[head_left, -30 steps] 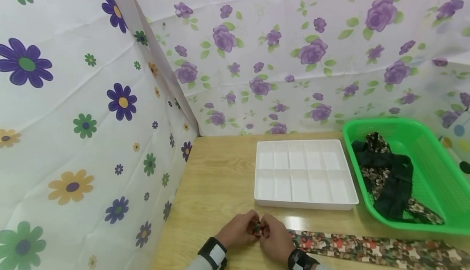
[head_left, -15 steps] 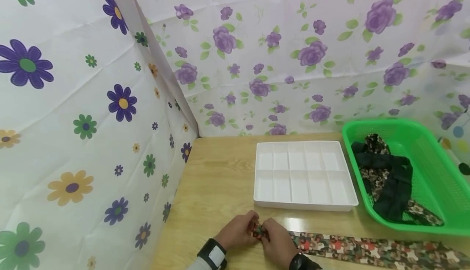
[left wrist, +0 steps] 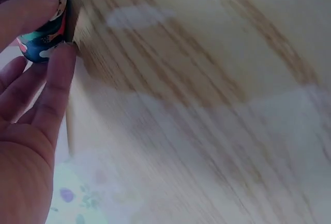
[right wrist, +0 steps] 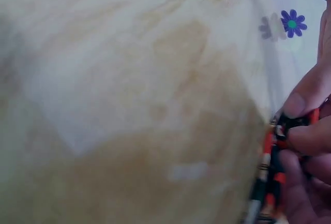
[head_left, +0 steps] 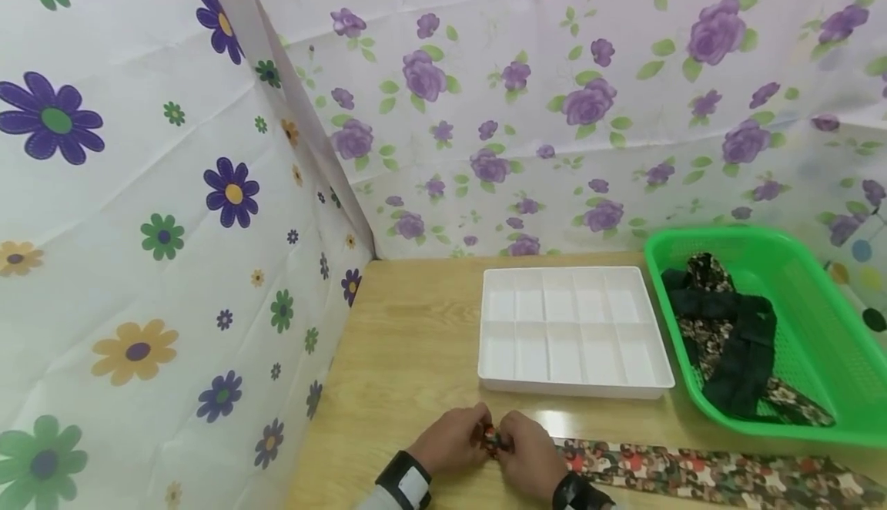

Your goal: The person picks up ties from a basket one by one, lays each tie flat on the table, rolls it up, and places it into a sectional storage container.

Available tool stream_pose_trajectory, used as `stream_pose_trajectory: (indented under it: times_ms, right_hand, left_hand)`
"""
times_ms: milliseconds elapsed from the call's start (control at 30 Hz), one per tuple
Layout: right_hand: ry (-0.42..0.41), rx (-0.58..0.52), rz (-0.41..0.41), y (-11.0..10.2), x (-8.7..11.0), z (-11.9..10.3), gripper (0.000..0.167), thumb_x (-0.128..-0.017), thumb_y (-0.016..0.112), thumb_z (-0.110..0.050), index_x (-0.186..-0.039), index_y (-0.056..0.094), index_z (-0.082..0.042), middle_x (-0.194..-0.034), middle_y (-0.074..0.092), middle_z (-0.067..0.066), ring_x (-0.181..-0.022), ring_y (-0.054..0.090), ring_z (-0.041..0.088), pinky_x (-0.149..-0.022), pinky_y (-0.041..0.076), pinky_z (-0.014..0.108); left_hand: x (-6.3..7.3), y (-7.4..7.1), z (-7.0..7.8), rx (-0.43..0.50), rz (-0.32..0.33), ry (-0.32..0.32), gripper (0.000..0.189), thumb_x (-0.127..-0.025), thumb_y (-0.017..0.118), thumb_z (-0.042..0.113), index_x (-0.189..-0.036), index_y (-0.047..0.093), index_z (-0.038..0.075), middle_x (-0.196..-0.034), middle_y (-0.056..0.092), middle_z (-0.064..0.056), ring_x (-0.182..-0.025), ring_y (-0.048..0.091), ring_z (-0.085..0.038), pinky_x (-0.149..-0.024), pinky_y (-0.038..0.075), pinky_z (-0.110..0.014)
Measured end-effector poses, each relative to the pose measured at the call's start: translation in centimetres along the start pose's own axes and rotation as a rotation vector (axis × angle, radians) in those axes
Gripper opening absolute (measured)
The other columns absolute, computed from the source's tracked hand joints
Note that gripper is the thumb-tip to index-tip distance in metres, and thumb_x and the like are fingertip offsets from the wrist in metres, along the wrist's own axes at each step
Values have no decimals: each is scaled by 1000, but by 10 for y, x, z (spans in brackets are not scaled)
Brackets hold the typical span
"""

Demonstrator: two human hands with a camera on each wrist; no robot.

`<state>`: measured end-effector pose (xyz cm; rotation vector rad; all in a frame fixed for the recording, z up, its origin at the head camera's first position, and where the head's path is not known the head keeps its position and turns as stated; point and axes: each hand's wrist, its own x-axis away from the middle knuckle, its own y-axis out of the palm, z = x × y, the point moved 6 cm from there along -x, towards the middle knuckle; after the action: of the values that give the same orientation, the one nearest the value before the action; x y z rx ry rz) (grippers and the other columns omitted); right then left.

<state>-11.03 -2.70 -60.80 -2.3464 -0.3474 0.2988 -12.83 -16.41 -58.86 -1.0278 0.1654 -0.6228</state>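
Observation:
A long camouflage-patterned cloth strip (head_left: 693, 471) lies along the front of the table and grows wider toward the right. Its left end is bunched into a small roll (left wrist: 44, 40) between the two hands. My left hand (head_left: 453, 442) pinches that roll from the left, thumb and fingertips on it. From the right, my right hand (head_left: 532, 460) holds the same roll with curled thumb and fingers. In the right wrist view, the cloth's layered edges (right wrist: 261, 195) run down from the fingers. The fingers hide part of the roll.
A white divided tray (head_left: 575, 333) with several compartments stands just beyond the hands. To its right is a green basket (head_left: 797, 244) with black cloth (head_left: 741, 356) and brown patterned cloth in it. Flowered sheets hang at the back and left of the wooden table (head_left: 395, 340).
Both hands stay in nearly the same place while their fingers shift on the cloth roll. The right hand has moved very slightly right. The tray and basket stay put.

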Motion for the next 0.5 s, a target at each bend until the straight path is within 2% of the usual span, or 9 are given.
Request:
stream_pose_trajectory:
  times_ms: [133,233,300,400,500]
  right_hand:
    - [-51,52,-71,-1,-4,-16,24,-78,81,-8,-78,59,-18,-90,53,-9,-74,44,4,-61,39,22]
    - [-60,32,-102,4,-3,-18,21,-81,79,-8,-81,60,-18,-92,53,-9,-72,44,3,-58,39,21]
    - [-47,8,-71,6,0,-11,27,-81,78,-6,-77,55,-19,-89,51,-10,-69,42,2,-57,37,20]
    - [-35,-17,18,7,5,1,40,-76,80,-4,-72,44,-21,-84,48,-13,-68,40,0,-58,34,19]
    - [-56,-33,53,5,5,5,43,-75,81,-4,-71,42,-21,-82,47,-13,-69,41,0,-59,34,19]
  left_hand:
    - [0,-2,1,-37,8,8,38,-82,85,10,-105,56,19,-88,66,11,-75,55,4,-68,48,-14]
    - [-1,0,2,-49,4,12,42,-80,85,7,-104,53,20,-83,62,11,-69,52,3,-63,46,-14]
    - [-1,2,0,-27,2,9,42,-81,85,8,-106,54,20,-82,61,12,-68,51,3,-63,45,-14]
    - [-2,5,-2,55,2,7,41,-83,84,8,-111,56,19,-85,65,11,-69,54,5,-63,48,-13]
    - [-2,5,-2,82,14,27,41,-83,84,7,-111,56,18,-86,67,10,-69,55,6,-63,48,-12]
